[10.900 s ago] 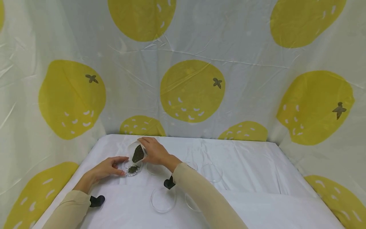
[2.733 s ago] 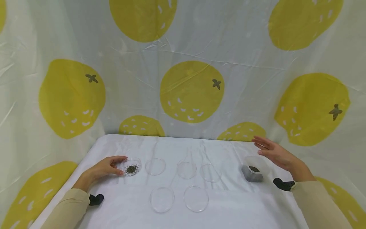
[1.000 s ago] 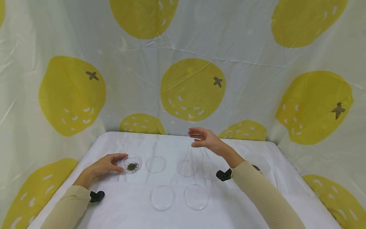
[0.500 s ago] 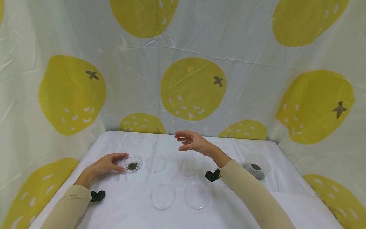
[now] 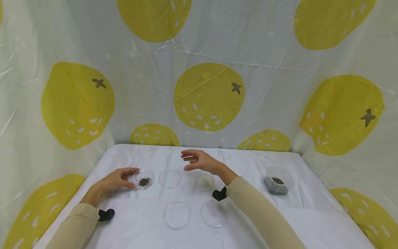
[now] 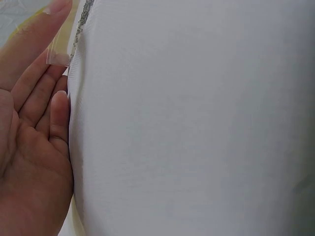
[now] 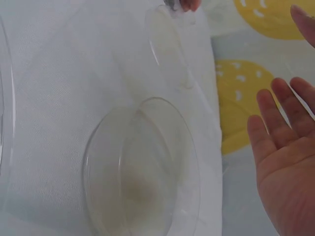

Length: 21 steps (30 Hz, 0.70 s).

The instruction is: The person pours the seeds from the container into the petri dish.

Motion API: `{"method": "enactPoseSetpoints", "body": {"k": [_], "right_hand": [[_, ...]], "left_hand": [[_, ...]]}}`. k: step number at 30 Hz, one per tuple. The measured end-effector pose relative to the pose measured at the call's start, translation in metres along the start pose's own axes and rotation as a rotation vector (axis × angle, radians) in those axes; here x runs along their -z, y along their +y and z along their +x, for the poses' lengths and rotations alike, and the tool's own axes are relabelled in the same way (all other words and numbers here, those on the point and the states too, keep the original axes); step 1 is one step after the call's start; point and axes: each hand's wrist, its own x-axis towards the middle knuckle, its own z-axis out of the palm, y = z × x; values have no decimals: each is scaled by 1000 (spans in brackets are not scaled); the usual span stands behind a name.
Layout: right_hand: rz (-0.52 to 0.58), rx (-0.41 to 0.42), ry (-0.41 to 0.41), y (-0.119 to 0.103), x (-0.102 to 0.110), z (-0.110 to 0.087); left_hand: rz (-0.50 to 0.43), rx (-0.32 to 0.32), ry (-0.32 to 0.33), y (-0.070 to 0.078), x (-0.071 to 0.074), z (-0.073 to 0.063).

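Note:
At the far left of the table in the head view, my left hand [image 5: 116,180] holds the near side of a clear petri dish [image 5: 150,172] between thumb and fingers. Dark green flakes [image 5: 144,182] lie over white granules in this dish. The left wrist view shows the dish's edge [image 6: 59,58] beside the thumb. My right hand [image 5: 199,162] hovers over the back of the table, fingers loosely extended, holding nothing. Below it stands another clear dish [image 5: 203,182]. In the right wrist view the palm [image 7: 290,182] faces the camera, apart from the clear dishes [image 7: 140,172].
More clear petri dishes or lids lie around: one back left [image 5: 169,178], two in front, left [image 5: 177,214] and right [image 5: 214,213]. A translucent plastic tub [image 5: 278,188] with dark flakes stands at right. A lemon-print curtain [image 5: 209,97] borders the white table [image 5: 255,207].
Earlier my right hand poured flakes from the tub into the left dish. The tub then stood at right, and the empty right hand has moved left. My left hand stays at the dish.

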Motion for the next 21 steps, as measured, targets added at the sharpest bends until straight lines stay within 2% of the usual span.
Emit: {"method": "enactPoseSetpoints", "body": {"k": [10, 21], "right_hand": [[-45, -32, 13, 7, -7, 10], [-243, -120, -13, 15, -21, 24]], "left_hand": [[-24, 22, 2, 0, -1, -1], [-33, 13, 2, -3, 0, 1]]}}
